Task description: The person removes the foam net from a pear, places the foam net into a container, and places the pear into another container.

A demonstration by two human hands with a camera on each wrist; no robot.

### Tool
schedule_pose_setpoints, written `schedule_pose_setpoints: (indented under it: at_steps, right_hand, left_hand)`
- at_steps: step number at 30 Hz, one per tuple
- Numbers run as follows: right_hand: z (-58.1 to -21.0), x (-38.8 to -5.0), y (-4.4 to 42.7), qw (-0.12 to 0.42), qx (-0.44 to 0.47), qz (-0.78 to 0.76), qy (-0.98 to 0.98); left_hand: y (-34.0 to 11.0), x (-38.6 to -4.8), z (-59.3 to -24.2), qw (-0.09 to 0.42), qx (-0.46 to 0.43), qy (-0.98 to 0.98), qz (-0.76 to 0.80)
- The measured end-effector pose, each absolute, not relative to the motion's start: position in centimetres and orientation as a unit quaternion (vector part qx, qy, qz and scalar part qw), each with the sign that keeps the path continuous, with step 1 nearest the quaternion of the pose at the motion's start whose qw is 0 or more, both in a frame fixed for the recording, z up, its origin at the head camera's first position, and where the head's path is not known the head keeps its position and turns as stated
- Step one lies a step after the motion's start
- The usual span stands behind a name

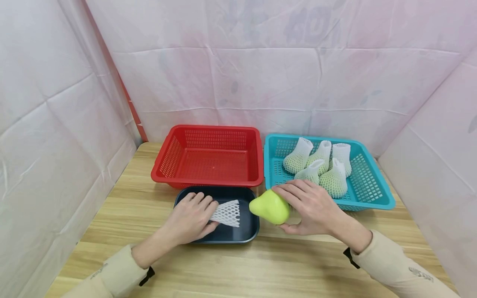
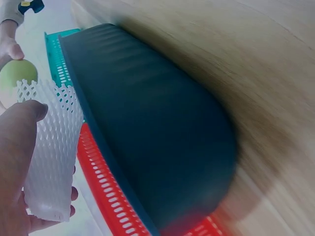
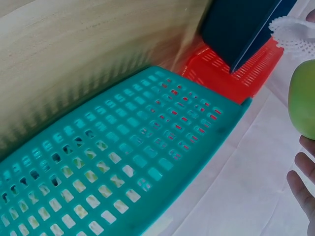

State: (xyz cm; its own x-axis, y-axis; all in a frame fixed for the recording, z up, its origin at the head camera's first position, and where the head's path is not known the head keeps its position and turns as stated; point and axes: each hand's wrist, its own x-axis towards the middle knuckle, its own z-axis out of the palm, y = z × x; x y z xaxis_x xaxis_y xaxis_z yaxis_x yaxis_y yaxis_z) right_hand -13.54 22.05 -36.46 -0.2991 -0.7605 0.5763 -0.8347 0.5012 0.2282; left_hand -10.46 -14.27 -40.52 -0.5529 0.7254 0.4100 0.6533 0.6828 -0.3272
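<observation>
My left hand [image 1: 194,217] grips a white foam net sleeve [image 1: 228,213] above the dark tray [image 1: 244,236]. The sleeve's mesh end faces right, and in the left wrist view the thumb lies along the foam net [image 2: 54,147]. Between the fingers and thumb of my right hand [image 1: 311,207] is a bare yellow-green pear [image 1: 273,208], its narrow end aimed at the sleeve. A small gap separates the pear from the sleeve. In the right wrist view only part of the pear [image 3: 302,101] and some fingertips show.
Behind the tray stands a red basket [image 1: 213,179] with nothing seen inside. Right of it, a teal basket [image 1: 384,198] holds several pears in foam nets [image 1: 298,159]. All rest on a wooden table [image 1: 294,265], with pale cloth [image 1: 261,78] hanging behind and at both sides.
</observation>
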Motion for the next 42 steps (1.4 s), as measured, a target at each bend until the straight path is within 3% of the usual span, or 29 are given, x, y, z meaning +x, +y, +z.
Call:
schedule_pose_setpoints:
  at_steps: [24,42]
  right_hand:
    - [-36.5,-13.9,22.7,0.321,0.487,0.050,-0.811]
    - [-35.9,-14.6,21.8,0.311,0.485,0.039,-0.816]
  left_hand:
    - [-16.0,-11.2,-42.7,0.173,-0.367,-0.908,0.106]
    - [-16.9,-11.2,-43.2,0.185,-0.388,-0.900,0.066]
